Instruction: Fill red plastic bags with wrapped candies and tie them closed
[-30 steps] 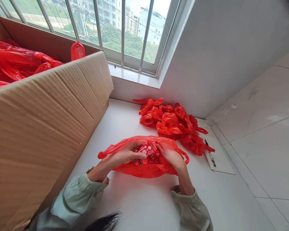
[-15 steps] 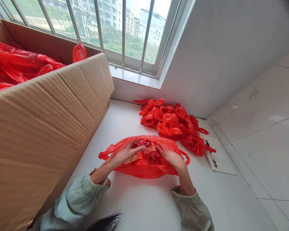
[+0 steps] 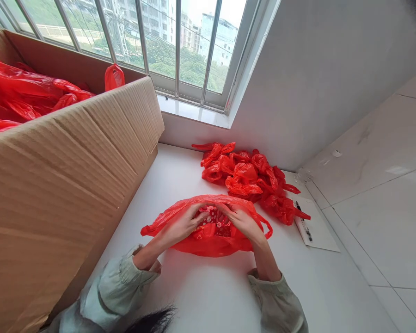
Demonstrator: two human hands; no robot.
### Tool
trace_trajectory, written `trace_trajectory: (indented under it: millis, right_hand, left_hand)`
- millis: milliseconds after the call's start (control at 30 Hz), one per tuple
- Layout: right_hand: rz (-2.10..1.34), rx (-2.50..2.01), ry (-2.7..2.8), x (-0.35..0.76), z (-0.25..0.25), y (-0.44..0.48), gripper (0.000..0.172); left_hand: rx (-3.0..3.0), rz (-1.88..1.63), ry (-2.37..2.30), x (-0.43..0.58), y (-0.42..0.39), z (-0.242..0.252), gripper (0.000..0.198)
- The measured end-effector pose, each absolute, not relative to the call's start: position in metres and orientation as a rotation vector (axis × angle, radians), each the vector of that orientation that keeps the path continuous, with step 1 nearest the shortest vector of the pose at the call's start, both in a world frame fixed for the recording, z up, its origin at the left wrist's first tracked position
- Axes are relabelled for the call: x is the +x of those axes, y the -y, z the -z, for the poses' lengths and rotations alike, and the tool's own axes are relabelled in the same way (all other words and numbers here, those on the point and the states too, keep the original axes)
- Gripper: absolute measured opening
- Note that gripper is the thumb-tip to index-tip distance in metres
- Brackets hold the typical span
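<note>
In the middle of the white desk (image 3: 208, 291), the mouth of a red plastic bag (image 3: 211, 249) is spread wide, and small printed packets (image 3: 213, 215) are seen lying inside it. The left hand (image 3: 183, 226) is laid in at one side of the opening and the right hand (image 3: 244, 224) at the other, both with fingers bent inward over the packets; whether any packet is gripped cannot be told, since the fingertips are partly hidden. For good handling, the packets are probably best pressed low and toward the centre, with each one laid flat rather than on its corner, as thin film could be torn by a sharp edge. The far rim should be held clear by the backs of the hands, so that it is not folded in among the contents. The bag's right handle loop is better left outside, where it is not snagged by the wrist. Beyond, a pile of knotted red bags (image 3: 244, 173) is set against the wall (image 3: 280, 92).
</note>
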State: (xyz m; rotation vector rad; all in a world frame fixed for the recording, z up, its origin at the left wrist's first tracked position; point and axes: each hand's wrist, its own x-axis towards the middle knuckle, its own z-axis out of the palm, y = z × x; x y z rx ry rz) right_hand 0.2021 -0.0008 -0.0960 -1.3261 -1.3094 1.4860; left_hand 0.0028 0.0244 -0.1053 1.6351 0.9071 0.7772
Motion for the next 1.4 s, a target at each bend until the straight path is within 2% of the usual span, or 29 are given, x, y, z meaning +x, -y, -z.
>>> trace_trajectory:
  millis: [267,467,667,933,1100,1400]
  right_hand:
    - [-1.384,-1.356,1.400,0.197,0.085,-0.001,0.029]
    - [-1.341,-1.459,1.364,0.206,0.092,-0.005,0.035]
    - [-1.356,-1.477,1.393,0.209,0.088,-0.004,0.035]
    - [-1.583,-1.225,1.404,0.201,0.076,0.001,0.025]
    - [-1.540,-1.259,1.405,0.202,0.077,0.001,0.020]
    - [-1.490,-1.330,1.370,0.211,0.089,-0.005,0.021]
  left_hand:
    - [1.559,-0.764,-0.939,0.003,-0.028,0.099,0.038]
    - [1.506,-0.781,-0.926,0.000,-0.031,0.101,0.037]
    - [1.460,-0.836,-0.937,0.002,-0.032,0.099,0.028]
    - [1.378,-0.813,-0.832,0.006,-0.027,0.090,0.028]
    - [1.362,-0.801,-0.818,0.005,-0.029,0.095,0.028]
    - [1.342,-0.822,-0.887,0.003,-0.032,0.096,0.032]
